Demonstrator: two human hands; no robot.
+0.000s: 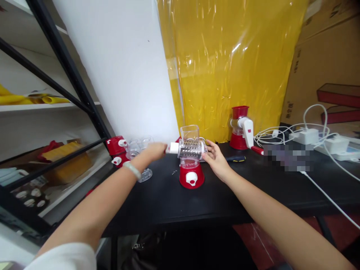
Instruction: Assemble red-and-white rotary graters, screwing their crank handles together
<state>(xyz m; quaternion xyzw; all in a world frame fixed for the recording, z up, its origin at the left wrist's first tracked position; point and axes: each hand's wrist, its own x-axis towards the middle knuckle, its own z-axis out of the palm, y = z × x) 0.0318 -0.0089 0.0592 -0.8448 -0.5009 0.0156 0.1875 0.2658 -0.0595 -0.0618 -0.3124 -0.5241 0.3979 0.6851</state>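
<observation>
A rotary grater with a red base (191,176) and a clear hopper (189,132) stands upright on the black table. Inside its clear body lies a metal grating drum (191,149), with a white piece (173,147) sticking out to the left. My left hand (157,150) is closed at the outer end of that white piece; what its fingers grip there is too small to make out. On the other side, my right hand (216,159) has its fingers spread around the right end of the clear body and touches it.
Red parts (116,150) and clear plastic parts (145,175) lie to the left. A second red and white grater (240,129), a dark-handled tool (236,159) and white cables with chargers (308,135) are to the right. Shelving (50,105) stands at the far left.
</observation>
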